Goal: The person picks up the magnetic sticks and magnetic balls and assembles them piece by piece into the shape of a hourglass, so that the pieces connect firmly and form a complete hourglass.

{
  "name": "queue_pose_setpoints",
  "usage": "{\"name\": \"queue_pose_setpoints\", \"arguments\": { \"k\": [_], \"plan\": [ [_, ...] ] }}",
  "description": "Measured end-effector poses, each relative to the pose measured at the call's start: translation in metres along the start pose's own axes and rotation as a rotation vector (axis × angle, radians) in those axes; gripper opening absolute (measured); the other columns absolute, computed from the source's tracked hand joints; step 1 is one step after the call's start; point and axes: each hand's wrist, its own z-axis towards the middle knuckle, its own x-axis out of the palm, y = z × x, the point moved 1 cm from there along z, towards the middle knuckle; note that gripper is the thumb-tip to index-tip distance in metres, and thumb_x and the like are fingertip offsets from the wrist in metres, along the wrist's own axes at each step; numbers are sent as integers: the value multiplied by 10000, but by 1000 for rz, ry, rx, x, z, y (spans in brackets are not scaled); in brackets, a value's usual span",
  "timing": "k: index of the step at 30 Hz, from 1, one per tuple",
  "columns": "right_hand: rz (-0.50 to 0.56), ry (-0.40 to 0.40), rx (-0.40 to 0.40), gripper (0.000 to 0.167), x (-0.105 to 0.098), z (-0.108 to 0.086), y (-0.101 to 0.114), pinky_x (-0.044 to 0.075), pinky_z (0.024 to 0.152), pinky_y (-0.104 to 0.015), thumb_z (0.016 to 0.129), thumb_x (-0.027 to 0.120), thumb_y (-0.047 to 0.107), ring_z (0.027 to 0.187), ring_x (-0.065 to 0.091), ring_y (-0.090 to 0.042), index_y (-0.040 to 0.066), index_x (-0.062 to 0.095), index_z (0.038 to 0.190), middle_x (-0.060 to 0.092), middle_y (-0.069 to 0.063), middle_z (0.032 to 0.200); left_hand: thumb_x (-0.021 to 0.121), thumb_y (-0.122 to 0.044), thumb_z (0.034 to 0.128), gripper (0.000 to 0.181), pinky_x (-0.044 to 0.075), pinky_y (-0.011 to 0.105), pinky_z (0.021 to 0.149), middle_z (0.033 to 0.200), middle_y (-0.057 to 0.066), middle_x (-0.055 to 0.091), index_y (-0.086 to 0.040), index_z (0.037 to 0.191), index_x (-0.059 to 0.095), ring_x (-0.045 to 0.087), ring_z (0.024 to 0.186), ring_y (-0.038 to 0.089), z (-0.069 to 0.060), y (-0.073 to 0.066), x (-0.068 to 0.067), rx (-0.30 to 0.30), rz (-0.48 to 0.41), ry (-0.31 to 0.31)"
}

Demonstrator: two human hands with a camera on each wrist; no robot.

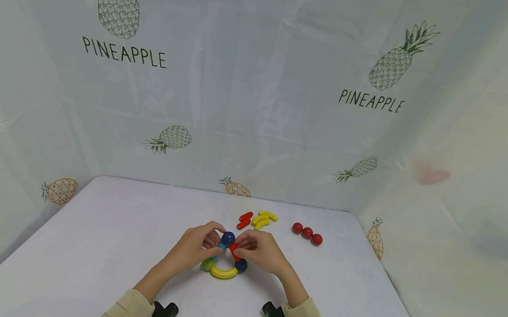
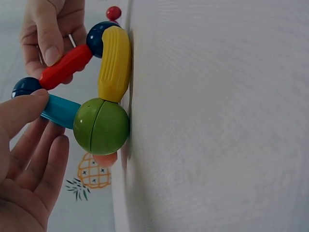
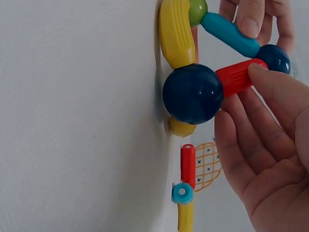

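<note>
The left hand (image 1: 196, 244) pinches a light-blue rod (image 3: 229, 33), the right hand (image 1: 265, 251) a red rod (image 2: 65, 67); both rods meet a dark blue ball (image 1: 228, 238). With a green ball (image 1: 208, 264), yellow curved rod (image 1: 223, 273) and second dark blue ball (image 1: 240, 265), they form a loop roughly midway between the desk's (image 1: 136, 218) side edges.

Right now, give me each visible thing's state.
Left grip: pinching turquoise rod.
Right grip: pinching red rod.
Upper blue ball: between those rods' ends.
Yellow curved rod: touching green ball, lower blue ball.
Red balls: in a row.
Loose red rods: lying flat.
Loose yellow rods: lying flat.
</note>
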Motion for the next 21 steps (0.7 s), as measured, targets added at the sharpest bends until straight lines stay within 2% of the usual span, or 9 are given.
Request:
{"name": "queue_pose_setpoints", "arguments": {
  "k": [5, 10, 14, 19, 21],
  "plan": [
    [-8, 17, -15, 169, -2, 0, -1, 598, 889, -246, 967, 793, 131, 936, 722, -103, 113, 752, 1130, 767, 41, 1011, 859, -117, 908, 463, 589, 225, 852, 1021, -86, 704, -232, 1303, 645, 685, 914, 82, 1, 1, 0, 4, 2, 0],
    [-45, 17, 3, 196, -9, -2, -3, 592, 930, -280, 997, 758, 199, 1001, 711, -128, 137, 747, 1182, 760, 59, 1073, 861, -120, 906, 468, 599, 237, 853, 1017, -86, 705, -236, 1305, 648, 685, 914, 83, 2, 2, 1, 0, 13, 1],
    [-90, -48, 28, 239, -18, -3, -8, 599, 947, -332, 1022, 733, 240, 1059, 706, -159, 127, 742, 1233, 760, 21, 1154, 858, -127, 911, 466, 605, 245, 856, 1016, -91, 703, -246, 1309, 648, 683, 918, 82, 2, 1, 1, -5, 22, 2],
    [-94, -131, 50, 265, -28, -4, -14, 601, 982, -448, 1018, 737, 191, 1153, 705, -296, 131, 732, 1277, 732, -128, 1268, 856, -126, 913, 462, 600, 242, 859, 1020, -90, 702, -244, 1308, 649, 679, 922, 86, 2, 1, 1, -15, 23, 1],
    [-85, -154, 60, 275, -31, -4, -17, 597, 988, -475, 1011, 743, 160, 1186, 690, -345, 144, 729, 1285, 716, -138, 1298, 856, -124, 912, 462, 598, 240, 861, 1023, -88, 703, -240, 1308, 649, 678, 924, 87, 1, 1, 1, -18, 25, -1]
  ]
}}
